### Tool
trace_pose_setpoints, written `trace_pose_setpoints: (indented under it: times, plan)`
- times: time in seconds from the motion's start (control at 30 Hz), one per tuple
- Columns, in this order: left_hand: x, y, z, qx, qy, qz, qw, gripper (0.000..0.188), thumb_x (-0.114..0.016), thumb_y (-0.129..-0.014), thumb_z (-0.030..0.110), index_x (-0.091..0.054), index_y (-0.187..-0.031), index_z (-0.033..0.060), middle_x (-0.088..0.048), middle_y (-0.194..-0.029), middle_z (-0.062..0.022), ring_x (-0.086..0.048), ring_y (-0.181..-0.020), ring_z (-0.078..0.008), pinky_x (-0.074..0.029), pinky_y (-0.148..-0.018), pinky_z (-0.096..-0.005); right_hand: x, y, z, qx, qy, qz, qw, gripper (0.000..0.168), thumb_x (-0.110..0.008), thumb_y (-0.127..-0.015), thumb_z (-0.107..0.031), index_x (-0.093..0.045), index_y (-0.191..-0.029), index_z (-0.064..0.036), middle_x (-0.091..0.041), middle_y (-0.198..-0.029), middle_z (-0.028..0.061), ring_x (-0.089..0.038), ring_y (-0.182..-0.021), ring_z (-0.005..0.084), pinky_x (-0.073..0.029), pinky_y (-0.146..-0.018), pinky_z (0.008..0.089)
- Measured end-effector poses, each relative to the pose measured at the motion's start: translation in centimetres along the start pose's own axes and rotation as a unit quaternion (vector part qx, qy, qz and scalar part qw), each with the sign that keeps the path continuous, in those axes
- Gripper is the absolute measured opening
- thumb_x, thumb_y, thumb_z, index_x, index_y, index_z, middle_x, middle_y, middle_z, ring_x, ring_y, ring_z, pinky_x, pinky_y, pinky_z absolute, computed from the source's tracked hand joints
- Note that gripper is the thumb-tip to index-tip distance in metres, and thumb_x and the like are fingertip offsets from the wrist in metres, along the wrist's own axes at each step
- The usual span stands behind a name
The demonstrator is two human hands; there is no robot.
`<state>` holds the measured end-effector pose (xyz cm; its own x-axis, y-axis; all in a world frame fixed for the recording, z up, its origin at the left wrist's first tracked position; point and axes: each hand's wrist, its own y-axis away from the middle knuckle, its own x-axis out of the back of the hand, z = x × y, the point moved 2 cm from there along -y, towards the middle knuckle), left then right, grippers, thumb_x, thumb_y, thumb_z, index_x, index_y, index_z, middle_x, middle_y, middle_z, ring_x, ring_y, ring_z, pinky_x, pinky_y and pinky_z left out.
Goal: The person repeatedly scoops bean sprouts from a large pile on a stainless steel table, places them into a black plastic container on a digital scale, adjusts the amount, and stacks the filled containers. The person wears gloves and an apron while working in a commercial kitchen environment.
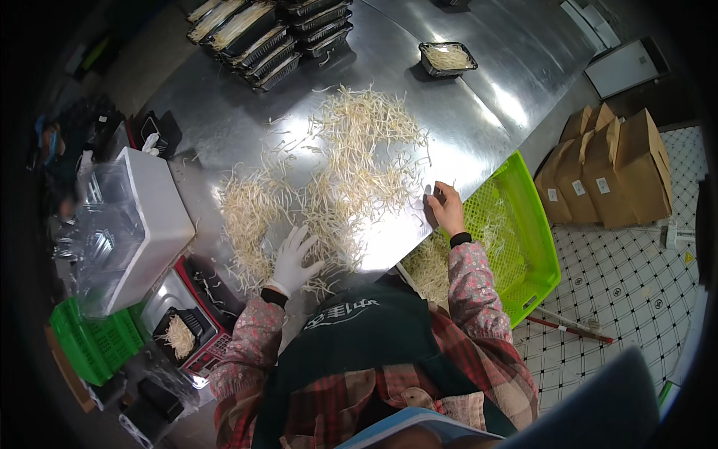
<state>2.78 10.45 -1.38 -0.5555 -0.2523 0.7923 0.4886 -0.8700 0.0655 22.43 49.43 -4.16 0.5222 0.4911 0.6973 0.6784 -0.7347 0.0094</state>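
Loose bean sprouts (364, 151) lie in a spread heap on the stainless steel table (224, 123). My left hand (294, 262), in a white glove, rests at the heap's near edge with its fingers spread over the sprouts. My bare right hand (449, 210) is above the table's right edge, apart from the heap. Its thumb and forefinger are separated, and I see nothing held between them. Below it stands a lime-green plastic basket (541, 236) with more sprouts inside. To the left, a red and silver digital scale (205, 331) carries a black plastic tray (196, 322) with some sprouts.
Stacked black trays of sprouts (269, 53) stand at the far left, and a single filled tray (447, 59) sits at the far right. A white foam box (157, 207) holds clear plastic lids (106, 236). Brown paper bags (611, 168) stand on the right. A green basket (95, 339) is at lower left.
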Motion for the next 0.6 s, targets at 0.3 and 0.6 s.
trace_pose_setpoints:
  times: [0.3, 0.6]
  plan:
    - [-3.4, 3.9, 2.4, 0.053, -0.109, -0.027, 0.992, 0.118, -0.086, -0.058, 0.051, -0.028, -0.155, 0.0181, -0.022, -0.161, -0.0150, -0.015, -0.149, -0.0407, -0.013, -0.113, -0.0680, -3.8, -4.1, -0.2, -0.024, -0.004, -0.004, 1.000, 0.056, -0.071, -0.083, -0.025, -0.059, -0.129, 0.004, -0.063, -0.122, 0.0238, -0.057, -0.108, 0.0389, -0.046, -0.097, 0.0439]
    - [-2.0, 0.8, 0.5, 0.107, -0.112, 0.029, 0.987, 0.123, -0.088, -0.059, 0.049, -0.022, -0.156, 0.0159, -0.020, -0.161, -0.0164, -0.018, -0.148, -0.0397, -0.022, -0.114, -0.0615, -6.5, -4.6, -4.5, 0.001, 0.002, -0.022, 1.000, 0.061, -0.071, -0.084, -0.028, -0.054, -0.134, 0.003, -0.057, -0.131, 0.0225, -0.052, -0.120, 0.0378, -0.042, -0.103, 0.0431]
